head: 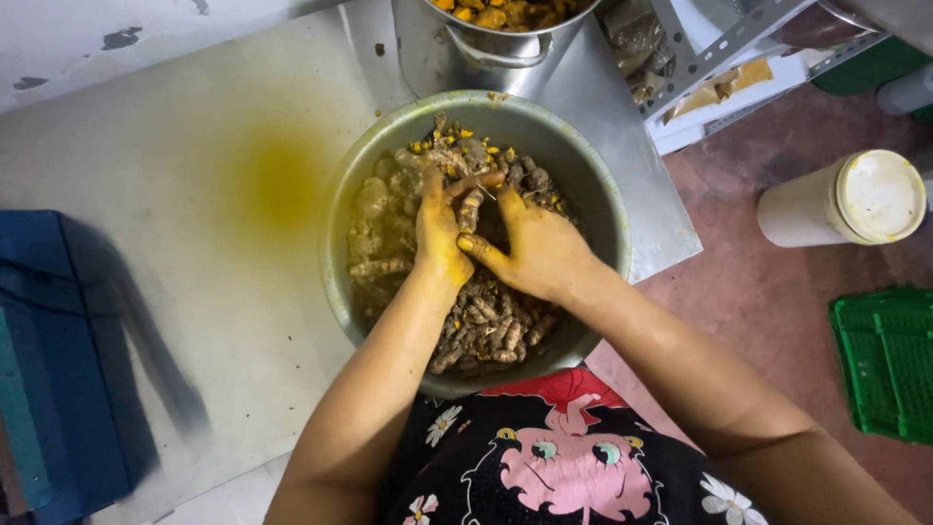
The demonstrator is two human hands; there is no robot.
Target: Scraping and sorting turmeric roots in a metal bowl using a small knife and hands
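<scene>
Right at the fingertips, both hands meet over one turmeric root: the left hand has its fingers curled around it from the near side, and the right hand pinches close beside it, thumb stretched toward the left palm. Both sets of fingers are clenched on that piece, all stained yellow.

It lies on top of the heap near the far middle of the big metal bowl, its long axis running roughly away from the person, upper end toward the far rim. It looks light, hard and knobbly, probably gritty or damp, so it may snap at a joint rather than bend; the thick middle seems the surest hold.

Around it the pile of roots fills the bowl, some cut pieces showing orange. The bowl sits at the edge of a steel tabletop marked with a yellow stain. Beyond stands a steel pot of peeled pieces; a white jar and green crate stand on the floor to the right.
</scene>
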